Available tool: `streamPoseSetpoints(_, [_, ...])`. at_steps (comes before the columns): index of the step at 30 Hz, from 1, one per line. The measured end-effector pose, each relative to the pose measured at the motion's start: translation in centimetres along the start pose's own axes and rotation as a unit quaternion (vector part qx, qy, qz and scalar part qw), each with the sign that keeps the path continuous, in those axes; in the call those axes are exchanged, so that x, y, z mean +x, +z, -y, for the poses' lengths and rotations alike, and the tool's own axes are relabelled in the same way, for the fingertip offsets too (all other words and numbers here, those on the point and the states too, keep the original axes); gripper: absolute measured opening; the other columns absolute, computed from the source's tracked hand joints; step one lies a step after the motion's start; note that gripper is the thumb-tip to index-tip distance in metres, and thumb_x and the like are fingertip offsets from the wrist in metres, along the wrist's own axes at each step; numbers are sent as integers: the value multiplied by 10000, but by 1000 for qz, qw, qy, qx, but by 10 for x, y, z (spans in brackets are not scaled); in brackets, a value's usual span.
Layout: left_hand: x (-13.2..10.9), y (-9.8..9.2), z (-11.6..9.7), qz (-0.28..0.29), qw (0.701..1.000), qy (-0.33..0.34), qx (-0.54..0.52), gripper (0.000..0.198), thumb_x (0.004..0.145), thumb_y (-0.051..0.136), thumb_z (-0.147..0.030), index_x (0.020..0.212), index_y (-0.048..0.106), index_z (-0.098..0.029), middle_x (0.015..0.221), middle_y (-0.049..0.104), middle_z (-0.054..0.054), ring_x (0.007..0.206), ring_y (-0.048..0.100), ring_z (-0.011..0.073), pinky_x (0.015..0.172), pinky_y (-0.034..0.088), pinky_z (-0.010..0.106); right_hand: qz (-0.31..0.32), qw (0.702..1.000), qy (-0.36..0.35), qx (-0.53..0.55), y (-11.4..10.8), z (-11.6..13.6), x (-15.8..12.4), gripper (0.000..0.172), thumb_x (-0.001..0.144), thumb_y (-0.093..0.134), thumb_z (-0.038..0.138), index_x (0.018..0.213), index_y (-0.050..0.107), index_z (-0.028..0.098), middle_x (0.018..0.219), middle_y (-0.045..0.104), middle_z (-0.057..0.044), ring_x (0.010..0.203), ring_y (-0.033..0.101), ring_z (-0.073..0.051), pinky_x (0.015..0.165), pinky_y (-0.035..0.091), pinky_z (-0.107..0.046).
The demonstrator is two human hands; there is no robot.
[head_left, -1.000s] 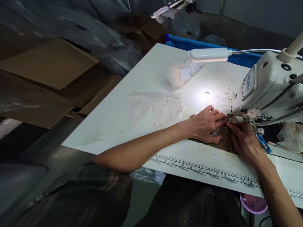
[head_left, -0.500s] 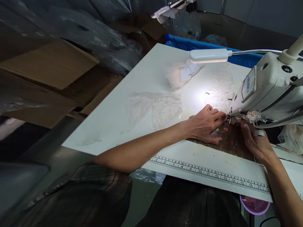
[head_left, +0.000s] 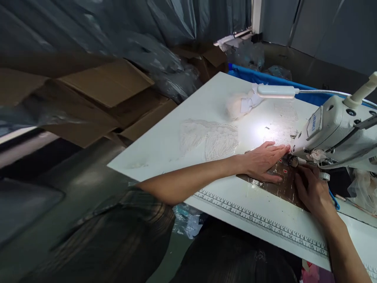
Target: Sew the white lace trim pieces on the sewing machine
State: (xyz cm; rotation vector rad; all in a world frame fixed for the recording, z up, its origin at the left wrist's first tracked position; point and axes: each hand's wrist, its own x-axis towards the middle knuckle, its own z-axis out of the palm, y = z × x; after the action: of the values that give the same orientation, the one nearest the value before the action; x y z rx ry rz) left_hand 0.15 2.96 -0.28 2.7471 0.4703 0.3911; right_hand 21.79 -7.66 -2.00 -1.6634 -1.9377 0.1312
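Note:
My left hand (head_left: 265, 162) lies flat by the needle area of a white sewing machine (head_left: 338, 129), fingers stretched forward and thumb apart. Pale lace (head_left: 277, 135) spreads just beyond its fingers. My right hand (head_left: 315, 192) rests on the other side of the presser foot (head_left: 292, 161), thumb and forefinger apart, the other fingers partly hidden. Whether any cloth lies under its fingertips I cannot see. Beneath both hands is a brown, shiny bed plate (head_left: 284, 186). A blue curved thing (head_left: 335, 200) shows beside my right wrist.
Lace pieces (head_left: 218, 137) lie on the white table (head_left: 159, 151), with a pale tulle bundle (head_left: 237, 106) behind. A lamp (head_left: 277, 91) shines over them. A printed ruler (head_left: 259, 222) runs along the front edge. Cardboard boxes (head_left: 108, 82) stand at left. Sheer fabric (head_left: 363, 188) hangs at right.
The view has swung left and up. My left fingers have flattened out from a bent position. My right hand's fingers have shifted slightly toward me, and the blue thing now shows beside its wrist.

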Motion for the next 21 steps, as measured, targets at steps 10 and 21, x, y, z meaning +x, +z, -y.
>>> streamPoseSetpoints(10, [56,-44,48,-20,999,-19,-36,361,932,517,-365,1230,618,-188,1249,663,95,1139,613,221,968,449,298,-55,995,-84,-24,20,-22,3,404,979,388,448,1081,660,166,1051,646,-175,916,633,-301,772,564,-506])
streamPoseSetpoints(21, [93,-39,71,-54,984,-158,67,488,946,470,-497,1269,594,-154,1382,545,200,1260,512,364,1040,351,516,-29,996,-77,20,10,-23,12,309,939,445,379,971,688,192,942,706,-125,874,670,-288,759,567,-465])
